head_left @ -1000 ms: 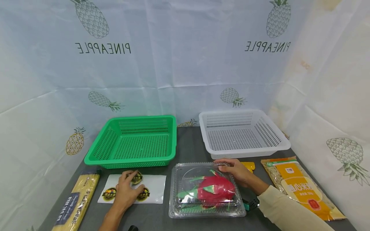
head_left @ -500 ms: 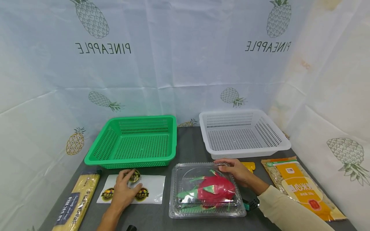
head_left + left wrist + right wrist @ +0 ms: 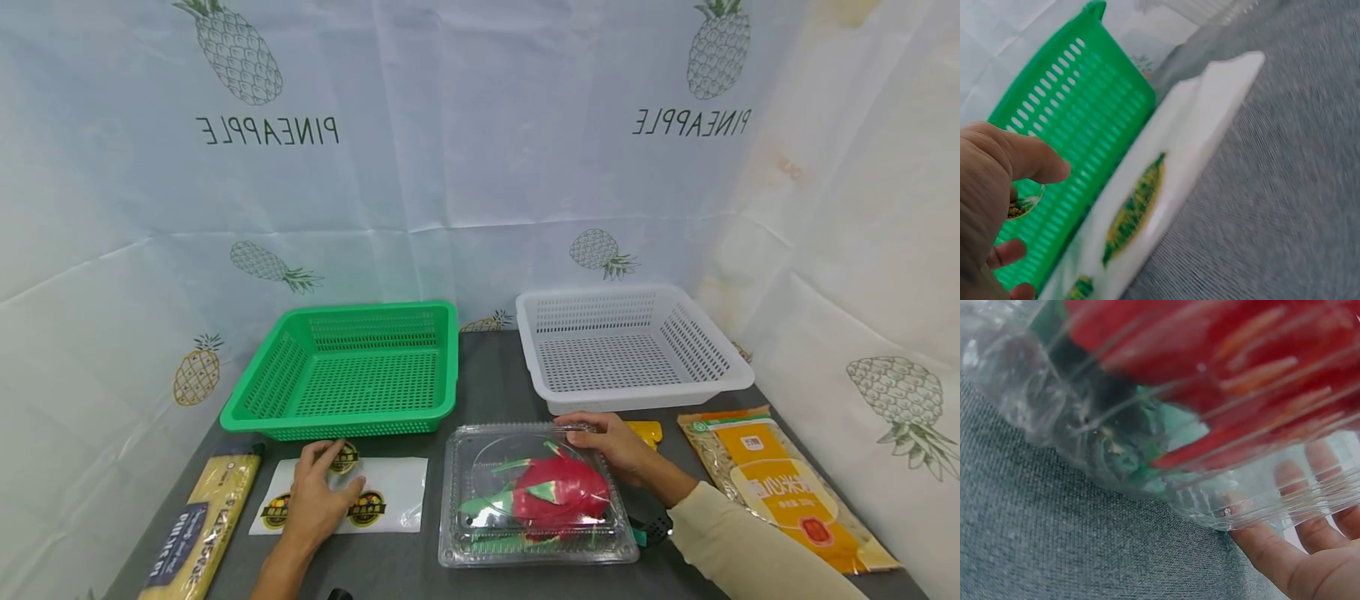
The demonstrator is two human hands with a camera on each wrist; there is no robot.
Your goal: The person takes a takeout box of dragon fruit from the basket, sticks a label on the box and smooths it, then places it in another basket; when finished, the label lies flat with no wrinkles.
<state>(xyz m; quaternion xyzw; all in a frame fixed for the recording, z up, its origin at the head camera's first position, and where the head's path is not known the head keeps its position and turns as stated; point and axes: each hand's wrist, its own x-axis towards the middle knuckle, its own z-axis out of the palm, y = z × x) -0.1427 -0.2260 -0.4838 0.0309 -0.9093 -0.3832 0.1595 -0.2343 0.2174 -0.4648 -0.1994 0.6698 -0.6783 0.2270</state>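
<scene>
A clear plastic clamshell box (image 3: pixel 468 533) with a red and green dragon fruit (image 3: pixel 562 492) inside sits on the table. My right hand (image 3: pixel 618 446) grips its far right corner, the fingers showing through the plastic in the right wrist view. A white sticker sheet (image 3: pixel 401 479) lies to the left, bearing round fruit stickers. My left hand (image 3: pixel 318 496) hovers over it with thumb and index finger spread apart. One round clear sticker (image 3: pixel 344 457) is at the index fingertip; in the left wrist view this sticker (image 3: pixel 1027 200) appears to cling to a finger behind the thumb.
Behind the sheet stands a green basket (image 3: pixel 452 392), and a white basket (image 3: pixel 637 398) stands at the back right. A noodle pack (image 3: pixel 206 517) lies far left. An orange grain bag (image 3: pixel 787 492) lies far right, with a small yellow packet (image 3: pixel 647 432) near the white basket.
My left hand has shifted slightly left, the round sticker moving along with it. The sheet has slid a little left. My right hand and the box have not moved.
</scene>
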